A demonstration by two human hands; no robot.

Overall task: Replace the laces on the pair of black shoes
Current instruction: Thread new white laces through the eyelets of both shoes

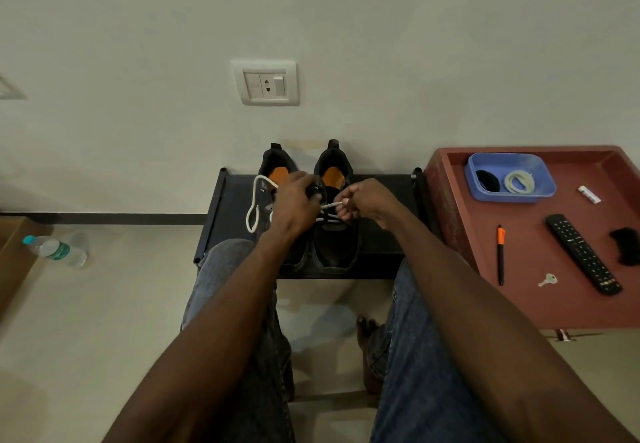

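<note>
Bottom of frame: both forearms reach up-frame over knees in blue jeans (408, 356), a bare foot (367, 330) on the floor between the legs. Mid-frame centre, a low black rack (381, 245) holds the pair of black shoes side by side, toes toward the camera. Left hand (294, 207) sits over the left shoe (277, 165), fingers curled round the tongue of the right shoe (336, 245), gripping it, though the exact contact is partly hidden. Right hand (367, 202) pinches the tip of a white lace (330, 205) between thumb and fingertips, just above the right shoe's eyelets; a few white crossings are already threaded there. A loose loop of white lace (254, 207) hangs off the left shoe's left side. Right of frame, red table (519, 304) with pen (500, 255), key (547, 280), remote (583, 254), a black item at the edge, and a blue tub (540, 193) holding a coiled lace (518, 182) and something dark. Left, a water bottle (55, 250) lies on the floor. Upper centre, wall socket (266, 83).
</note>
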